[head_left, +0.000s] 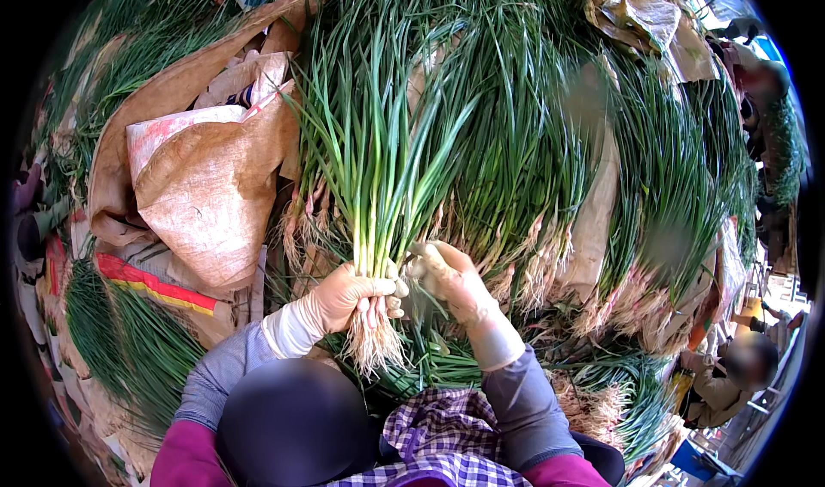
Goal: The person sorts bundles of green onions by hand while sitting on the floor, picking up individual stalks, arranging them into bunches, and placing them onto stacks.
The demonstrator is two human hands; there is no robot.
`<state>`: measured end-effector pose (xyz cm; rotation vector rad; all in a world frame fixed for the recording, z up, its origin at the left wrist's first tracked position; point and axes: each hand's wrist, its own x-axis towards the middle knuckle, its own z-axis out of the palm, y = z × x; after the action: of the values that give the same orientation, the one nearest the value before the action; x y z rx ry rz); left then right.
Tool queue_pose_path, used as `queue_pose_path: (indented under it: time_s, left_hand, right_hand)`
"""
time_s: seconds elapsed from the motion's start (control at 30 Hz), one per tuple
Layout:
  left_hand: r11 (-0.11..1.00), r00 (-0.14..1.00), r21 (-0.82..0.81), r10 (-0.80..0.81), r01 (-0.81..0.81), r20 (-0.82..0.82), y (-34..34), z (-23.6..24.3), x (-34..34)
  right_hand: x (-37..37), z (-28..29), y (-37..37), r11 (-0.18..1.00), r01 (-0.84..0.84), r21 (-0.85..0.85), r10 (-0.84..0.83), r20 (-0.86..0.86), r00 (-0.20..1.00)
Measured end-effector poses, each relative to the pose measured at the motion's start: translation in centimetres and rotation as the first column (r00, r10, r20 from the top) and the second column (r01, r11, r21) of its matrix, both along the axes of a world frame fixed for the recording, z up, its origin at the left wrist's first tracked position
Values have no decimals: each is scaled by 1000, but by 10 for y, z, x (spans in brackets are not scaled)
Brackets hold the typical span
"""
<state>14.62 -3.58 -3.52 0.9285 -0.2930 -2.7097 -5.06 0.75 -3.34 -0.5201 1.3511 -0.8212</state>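
Observation:
My left hand (pixel 361 294), in a pale glove, is closed around a bunch of green onions (pixel 378 220) at its base. The long leaves fan upward, and the pale bulbs and stringy roots (pixel 374 349) hang below my fingers. My right hand (pixel 443 276), gloved too, is just right of the bunch with its fingers curled together; I cannot make out what, if anything, they hold. Loose green stalks (pixel 438 367) lie beneath my hands.
Dense rows of onions (pixel 524 143) cover the pile ahead. Folded brown sacking (pixel 198 203) lies at left, beside more greens (pixel 137 341). At bottom, a dark blurred round shape (pixel 292 414) sits between my forearms. Another person (pixel 722 384) is at far right.

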Motion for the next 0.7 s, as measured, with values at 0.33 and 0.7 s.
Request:
queue_pose_path:
  time_s: [0.33, 0.7]
  left_hand:
    - [997, 958, -42, 55, -70, -282, 9, 29, -8]
    - [994, 995, 66, 87, -84, -42, 4, 6, -8]
  right_hand:
    - [3, -36, -8, 964, 259, -66, -260, -450, 854]
    - [-57, -44, -7, 923, -2, 386, 371, -886, 278]
